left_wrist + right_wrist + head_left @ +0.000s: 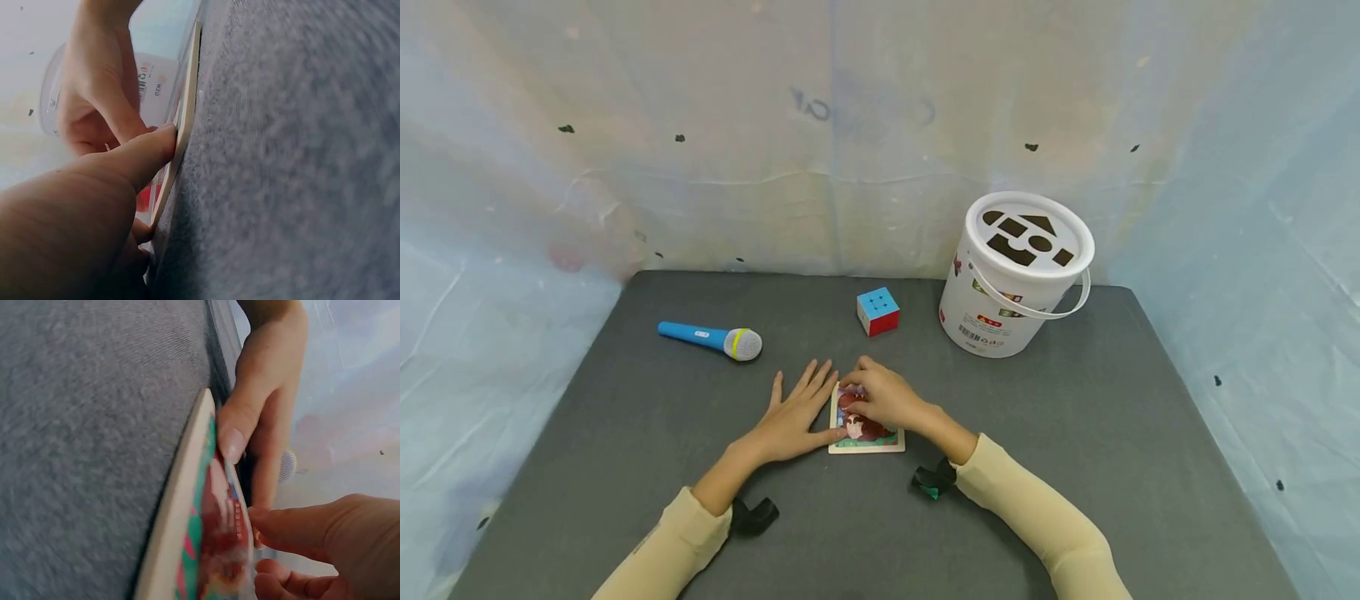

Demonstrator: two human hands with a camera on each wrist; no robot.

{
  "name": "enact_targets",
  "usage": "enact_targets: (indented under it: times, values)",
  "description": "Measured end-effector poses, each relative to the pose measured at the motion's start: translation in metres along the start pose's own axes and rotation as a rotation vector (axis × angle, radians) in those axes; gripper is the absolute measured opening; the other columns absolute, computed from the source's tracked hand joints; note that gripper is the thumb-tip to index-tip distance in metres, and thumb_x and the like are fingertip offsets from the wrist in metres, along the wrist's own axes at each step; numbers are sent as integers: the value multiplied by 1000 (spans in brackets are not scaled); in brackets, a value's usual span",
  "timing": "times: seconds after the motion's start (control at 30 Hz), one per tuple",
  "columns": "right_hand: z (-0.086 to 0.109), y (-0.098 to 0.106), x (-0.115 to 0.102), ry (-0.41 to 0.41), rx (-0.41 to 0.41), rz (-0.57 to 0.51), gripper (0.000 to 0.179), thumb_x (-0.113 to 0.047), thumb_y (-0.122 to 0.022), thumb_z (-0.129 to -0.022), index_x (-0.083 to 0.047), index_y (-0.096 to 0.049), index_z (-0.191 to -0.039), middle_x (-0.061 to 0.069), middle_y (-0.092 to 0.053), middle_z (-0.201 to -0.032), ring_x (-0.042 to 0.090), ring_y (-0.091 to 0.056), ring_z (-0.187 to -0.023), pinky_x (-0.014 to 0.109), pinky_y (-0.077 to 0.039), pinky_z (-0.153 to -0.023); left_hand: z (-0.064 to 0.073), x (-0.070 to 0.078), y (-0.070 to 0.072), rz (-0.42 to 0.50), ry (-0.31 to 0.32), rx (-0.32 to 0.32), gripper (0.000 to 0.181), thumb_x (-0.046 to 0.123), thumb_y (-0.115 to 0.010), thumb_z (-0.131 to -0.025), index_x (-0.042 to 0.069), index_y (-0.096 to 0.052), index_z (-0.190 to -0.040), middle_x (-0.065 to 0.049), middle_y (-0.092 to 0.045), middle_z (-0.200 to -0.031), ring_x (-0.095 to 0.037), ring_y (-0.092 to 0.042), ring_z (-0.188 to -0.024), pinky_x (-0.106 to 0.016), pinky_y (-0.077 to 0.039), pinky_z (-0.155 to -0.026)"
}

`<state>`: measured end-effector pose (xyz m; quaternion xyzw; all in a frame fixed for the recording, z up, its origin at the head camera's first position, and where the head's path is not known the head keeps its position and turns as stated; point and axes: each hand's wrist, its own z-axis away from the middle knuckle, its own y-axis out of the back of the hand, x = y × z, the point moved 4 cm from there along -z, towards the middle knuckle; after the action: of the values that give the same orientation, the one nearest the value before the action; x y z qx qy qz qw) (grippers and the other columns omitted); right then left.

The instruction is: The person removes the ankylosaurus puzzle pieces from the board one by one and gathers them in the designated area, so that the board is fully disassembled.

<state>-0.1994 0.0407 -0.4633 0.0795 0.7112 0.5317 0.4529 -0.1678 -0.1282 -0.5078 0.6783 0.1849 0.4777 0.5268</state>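
A small flat picture board (867, 432) with a pale wooden border and a reddish-brown cartoon animal lies on the dark table. My left hand (792, 423) rests flat at its left side, fingers spread, its thumb pressing the lower left part of the picture. Over the board's upper part, my right hand (886, 395) has its fingers curled and covers that corner. The right wrist view shows the thumb and fingers of the right hand (312, 544) pinching at the clear, shiny film (245, 515) over the picture. Seen edge-on in the left wrist view, the board (193, 81) is thin.
A blue toy microphone (709, 337) lies at the left, beyond my left hand. Behind the board sits a puzzle cube (878, 312). At the back right stands a white bucket (992, 292) with shape holes in its lid. Pale sheeting (737, 100) surrounds the table (1060, 433).
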Motion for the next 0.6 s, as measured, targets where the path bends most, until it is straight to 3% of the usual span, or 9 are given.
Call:
enact_targets:
  times: [0.6]
  values:
    - [1,-8,4,-68,31,-39,31,-15,-74,-92,-3,-71,-120,10,-57,-107,17,-57,-89,30,-51,-76,1,-5,-5,21,0,6,95,65,-55,-93,11,-15,-161,-9,-6,-167,-32,1,-153,-71,13,-108]
